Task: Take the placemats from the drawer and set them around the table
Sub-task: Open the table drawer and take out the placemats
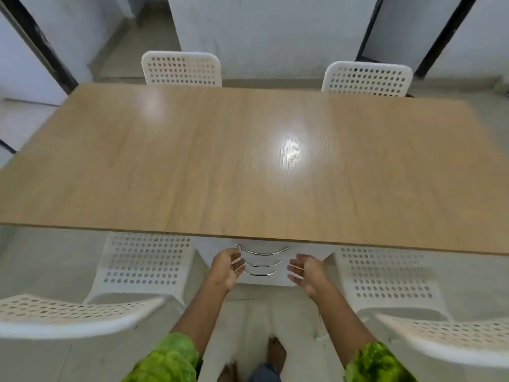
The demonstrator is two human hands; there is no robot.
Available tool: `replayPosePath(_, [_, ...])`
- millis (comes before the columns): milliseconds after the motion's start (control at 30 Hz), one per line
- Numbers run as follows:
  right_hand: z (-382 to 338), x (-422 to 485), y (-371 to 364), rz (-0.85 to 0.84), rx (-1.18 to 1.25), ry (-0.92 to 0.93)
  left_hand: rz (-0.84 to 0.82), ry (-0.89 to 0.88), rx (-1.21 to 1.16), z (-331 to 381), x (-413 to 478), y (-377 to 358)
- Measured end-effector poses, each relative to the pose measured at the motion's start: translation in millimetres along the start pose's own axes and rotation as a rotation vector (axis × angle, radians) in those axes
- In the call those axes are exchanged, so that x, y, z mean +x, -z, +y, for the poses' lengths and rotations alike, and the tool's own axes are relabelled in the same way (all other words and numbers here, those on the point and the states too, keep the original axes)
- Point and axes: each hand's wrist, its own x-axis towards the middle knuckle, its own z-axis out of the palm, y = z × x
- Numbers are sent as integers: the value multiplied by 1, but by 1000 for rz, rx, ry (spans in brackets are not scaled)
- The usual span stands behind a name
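Stands at the near edge of the table (192, 166), facing the drawers (265, 280) tucked beneath it. Reaches down with the left hand (227, 267) and the right hand (305, 271), both half open, palms turned toward each other, fingers loosely curled, gripping nothing. Has the left fingertips at the left ends of the handles (261, 253); cannot tell whether touching. Holds the right hand just right of the handles, off them.

Shows no placemats anywhere: none on the table, so probably shut inside one of the three drawers, all of which look closed.

Risks picking the wrong drawer, with three handles stacked close and nothing marking which holds the mats. Risks hooking two handles at once for the same reason. Could skew and jam a drawer by pulling from one end of a curved handle instead of its middle. Could knock knuckles on the table edge, which overhangs the top drawer, and may find little room there for lifting mats out flat. Might drag the whole unit forward if it is light. Might drop a drawer pulled too far onto the bare feet (276, 351) below. Has little side room between the chairs (143, 260).
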Motion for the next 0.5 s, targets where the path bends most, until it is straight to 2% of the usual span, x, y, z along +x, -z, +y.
replayPosePath(200, [-4, 22, -21, -55, 109, -125, -19, 113, -57, -3, 20, -16])
replayPosePath(500, [19, 5, -19, -2, 106, -118, -13, 139, -148, -17, 4, 2])
